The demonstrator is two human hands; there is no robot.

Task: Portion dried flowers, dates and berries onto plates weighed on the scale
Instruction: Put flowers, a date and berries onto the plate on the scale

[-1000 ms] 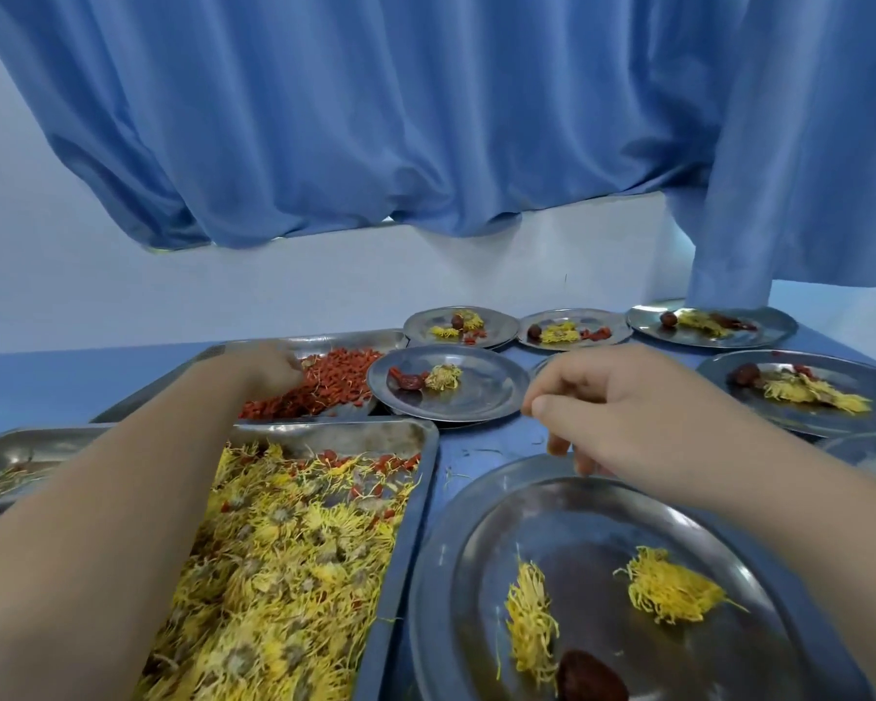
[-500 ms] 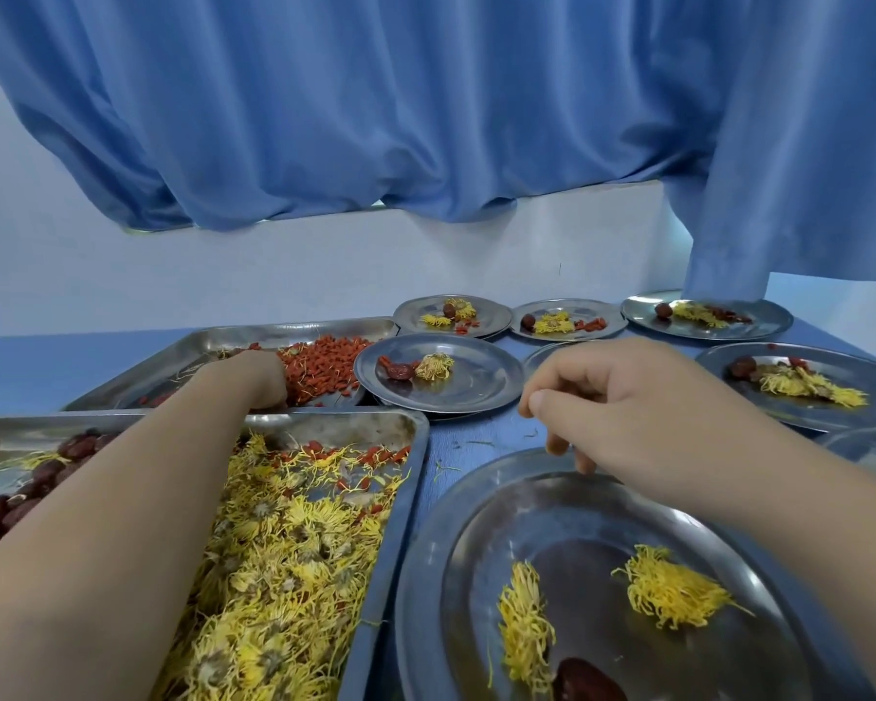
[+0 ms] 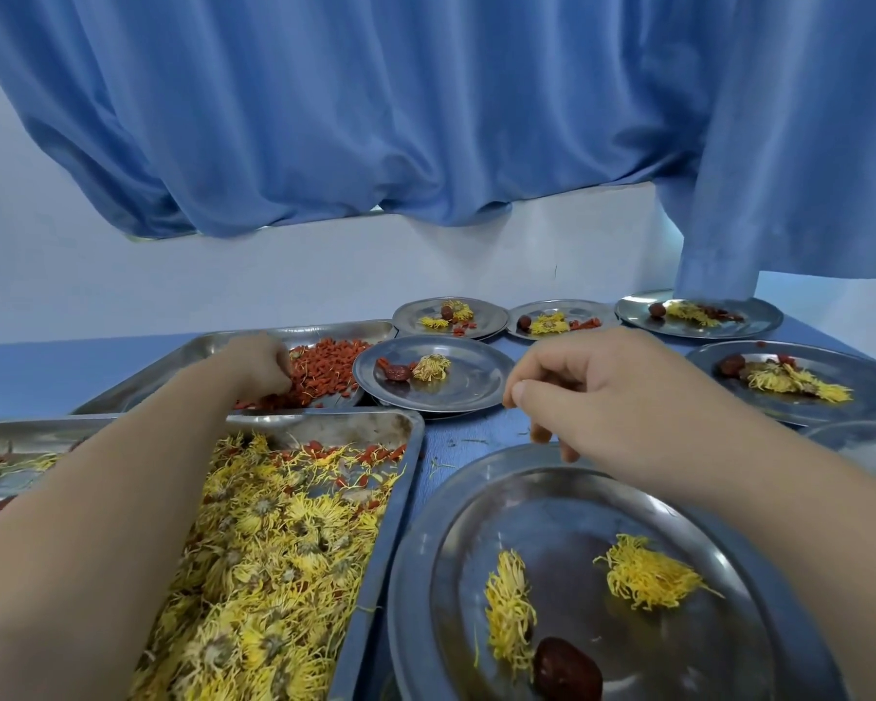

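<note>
- Your left hand [image 3: 259, 369] is reaching into the berry tray [image 3: 188, 356], with its fingers curling down into the goji berries [image 3: 324, 371]. The fingertips are buried, so I cannot tell whether they are gripping any yet
- The berries are small and loose. If you are lifting a full pinch, some are likely to be slipping out on the way to the near plate [image 3: 410, 589]. The way back is passing over the flower tray [image 3: 324, 422], where stray red berries are already lying among the yellow flowers
- Your left forearm [image 3: 122, 498] is hanging low across that tray. Pulling it back carelessly is risking dragging dried petals over the rim and onto the blue tabletop [image 3: 466, 432]
- Your right hand [image 3: 592, 392] is hovering over the far rim of the near plate. Its fingers are curling in with the thumb against the forefinger, and nothing is showing between them. If it is dropping onto the rim, the plate is going to tip or slide. No scale is showing in this view, so any weight being read could be thrown off unnoticed
- The near plate is carrying two chrysanthemum heads [image 3: 509, 604] and one date [image 3: 567, 672], with no berries. The date is sitting close to the near edge, so a knock could be sending it rolling
- The middle plate [image 3: 471, 392] is sitting just beside the berry tray, so a wide swing of the left hand is risking a clip
</note>
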